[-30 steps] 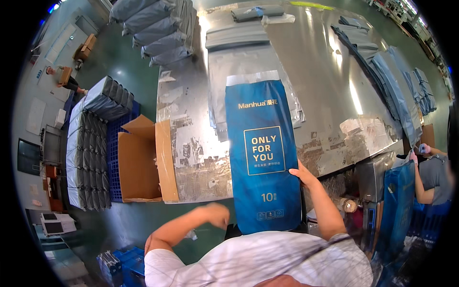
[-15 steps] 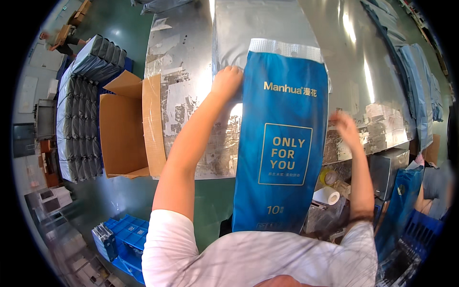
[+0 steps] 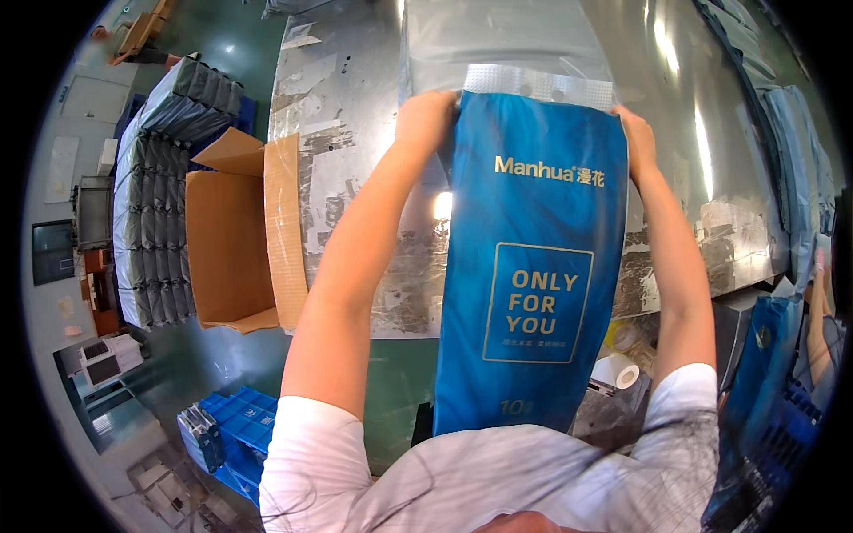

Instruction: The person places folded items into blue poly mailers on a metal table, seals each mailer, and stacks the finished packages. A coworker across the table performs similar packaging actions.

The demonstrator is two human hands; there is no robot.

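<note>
Nearest, my white shirt (image 3: pixel 498 480) filled the bottom of the view, and the lower end of the tall blue bag (image 3: pixel 531 266) hung right against it. The bag stood upright in front of me, held up over the near edge of the metal desk (image 3: pixel 355 160), its pale perforated top strip (image 3: pixel 538 85) uppermost. Both arms were stretched up and forward. My left hand (image 3: pixel 428 117) was clamped on the bag's upper left corner; my right hand (image 3: pixel 636 138) was clamped on the upper right edge; the two hands were well apart, the bag's full width between them. Low to the left, blue plastic crates (image 3: pixel 233 428) sat on the green floor (image 3: pixel 391 400). Just right of the bag's lower part, a white roll (image 3: pixel 616 370) lay among clutter below the desk edge. Left of my left arm, an open cardboard box (image 3: pixel 233 240) stood against the desk's side, one flap upright along the desk edge. Beyond the box, rows of grey wrapped packs (image 3: pixel 149 195) were stacked close together. Far right, more blue bags (image 3: pixel 771 364) hung low, and further flat bluish packs (image 3: pixel 782 133) lay along the desk's far right edge. Another person's arm (image 3: pixel 816 311) showed at the right rim.
</note>
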